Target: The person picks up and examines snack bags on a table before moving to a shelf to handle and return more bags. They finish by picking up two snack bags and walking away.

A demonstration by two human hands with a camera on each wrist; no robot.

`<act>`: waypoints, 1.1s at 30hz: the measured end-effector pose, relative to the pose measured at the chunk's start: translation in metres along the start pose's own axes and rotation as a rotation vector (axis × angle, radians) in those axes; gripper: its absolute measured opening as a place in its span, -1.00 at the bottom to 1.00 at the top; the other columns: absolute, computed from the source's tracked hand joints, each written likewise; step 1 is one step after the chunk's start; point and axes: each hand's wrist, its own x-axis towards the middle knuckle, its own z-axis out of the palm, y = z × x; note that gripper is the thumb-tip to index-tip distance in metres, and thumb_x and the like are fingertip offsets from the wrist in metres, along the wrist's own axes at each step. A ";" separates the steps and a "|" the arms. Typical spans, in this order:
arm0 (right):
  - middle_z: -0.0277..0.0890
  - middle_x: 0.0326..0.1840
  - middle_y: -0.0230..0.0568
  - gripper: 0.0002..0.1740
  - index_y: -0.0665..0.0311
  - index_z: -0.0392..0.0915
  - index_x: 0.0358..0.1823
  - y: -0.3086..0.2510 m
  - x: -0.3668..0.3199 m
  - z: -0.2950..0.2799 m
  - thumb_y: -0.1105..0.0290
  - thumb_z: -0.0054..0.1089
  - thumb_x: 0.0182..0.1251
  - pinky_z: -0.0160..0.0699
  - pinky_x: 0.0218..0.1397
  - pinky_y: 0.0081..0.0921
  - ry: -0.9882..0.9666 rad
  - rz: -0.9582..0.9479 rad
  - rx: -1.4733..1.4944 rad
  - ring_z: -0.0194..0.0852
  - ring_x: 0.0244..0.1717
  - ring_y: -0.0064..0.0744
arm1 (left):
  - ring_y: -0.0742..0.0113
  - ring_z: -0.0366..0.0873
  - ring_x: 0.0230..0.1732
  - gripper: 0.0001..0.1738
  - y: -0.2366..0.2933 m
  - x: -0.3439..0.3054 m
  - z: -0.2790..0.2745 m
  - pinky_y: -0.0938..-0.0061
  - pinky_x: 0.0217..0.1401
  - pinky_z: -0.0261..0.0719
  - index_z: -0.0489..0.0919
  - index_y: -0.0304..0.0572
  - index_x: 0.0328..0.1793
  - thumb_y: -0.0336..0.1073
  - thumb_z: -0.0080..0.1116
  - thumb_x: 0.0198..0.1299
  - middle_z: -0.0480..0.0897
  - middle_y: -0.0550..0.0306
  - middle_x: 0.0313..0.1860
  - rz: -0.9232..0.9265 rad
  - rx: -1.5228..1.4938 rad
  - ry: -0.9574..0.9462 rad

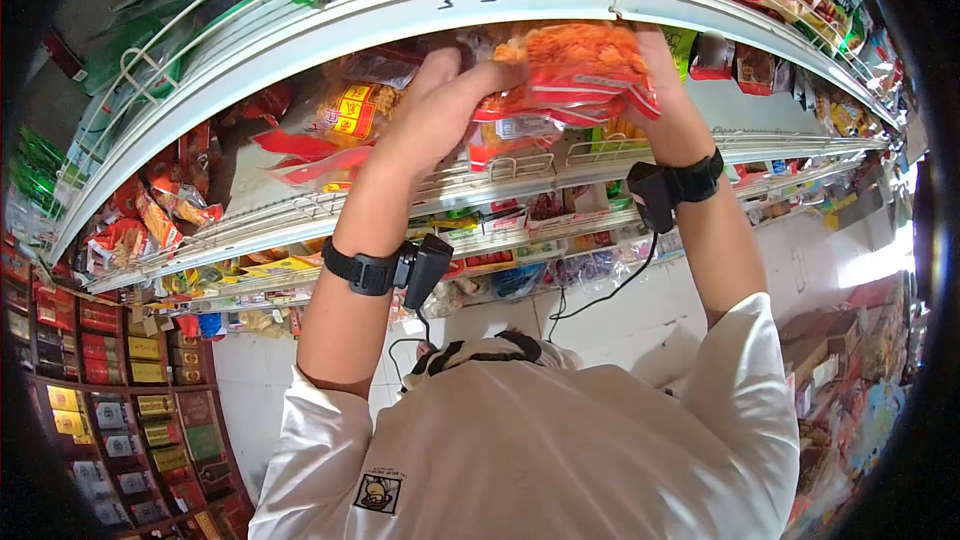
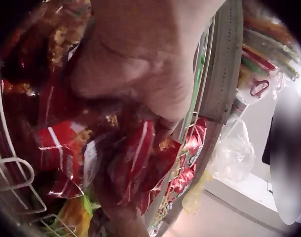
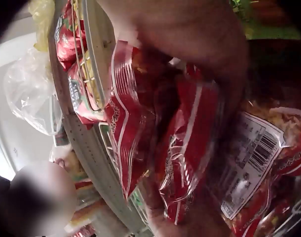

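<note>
Both hands hold red-edged clear packets of orange snacks [image 1: 575,60] above a wire-fronted shelf. The left hand [image 1: 430,115] grips the left end, its thumb lying over the packet. At the right end is the right hand [image 1: 668,100], its fingers largely hidden behind the packet. In the left wrist view the left hand [image 2: 140,64] covers part of the red wrappers [image 2: 135,158]. The right wrist view shows two red packet edges [image 3: 187,148] beneath the right hand [image 3: 190,39]; a white barcode label [image 3: 254,160] lies beside them.
A packet with a yellow label [image 1: 355,112] lies on the shelf left of the hands. Above them runs the white edge of an upper shelf [image 1: 400,12]. More red packets [image 1: 165,205] lie at the far left; wire rails [image 1: 590,152] line the shelf front.
</note>
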 end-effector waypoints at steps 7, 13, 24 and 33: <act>0.73 -0.08 -0.18 -0.54 0.41 0.66 0.08 0.021 0.015 -0.024 0.13 0.25 0.42 0.67 -0.09 -0.43 0.354 -0.039 -0.614 0.66 -0.23 -0.49 | 0.13 0.55 0.23 -0.14 -0.037 -0.002 0.000 0.33 0.29 0.51 0.20 -0.44 0.50 -0.36 0.45 0.16 0.58 -0.21 0.25 0.171 0.472 0.091; 0.68 -0.12 -0.30 -0.47 0.45 0.63 0.06 0.035 0.009 -0.043 0.09 0.42 0.34 0.60 -0.12 -0.53 0.042 -0.128 -0.488 0.60 -0.20 -0.56 | 0.03 0.22 0.61 0.10 -0.037 -0.021 0.020 0.33 0.61 0.19 -0.22 -0.54 0.71 -0.28 0.31 0.32 0.23 -0.37 0.61 0.032 -0.090 0.142; 0.65 -0.21 -0.28 -0.59 0.37 0.52 0.05 0.023 -0.046 0.003 0.26 0.44 0.38 0.57 -0.20 -0.49 0.172 -0.010 -0.863 0.56 -0.22 -0.57 | -0.40 -0.11 0.72 0.44 -0.052 -0.039 0.036 0.16 0.72 0.04 -0.40 -0.70 0.65 0.11 0.46 0.22 -0.14 -0.68 0.68 0.265 0.734 0.078; 0.53 -0.46 -0.46 -0.74 0.35 0.60 -0.25 0.059 -0.070 -0.002 0.29 0.40 0.44 0.34 -0.39 -0.59 0.432 -0.273 -0.904 0.36 -0.44 -0.72 | -0.40 0.36 0.39 -0.08 -0.074 -0.060 0.030 0.04 0.52 0.32 0.15 -0.08 0.73 -0.03 0.32 0.35 0.32 -0.47 0.41 0.399 0.818 0.232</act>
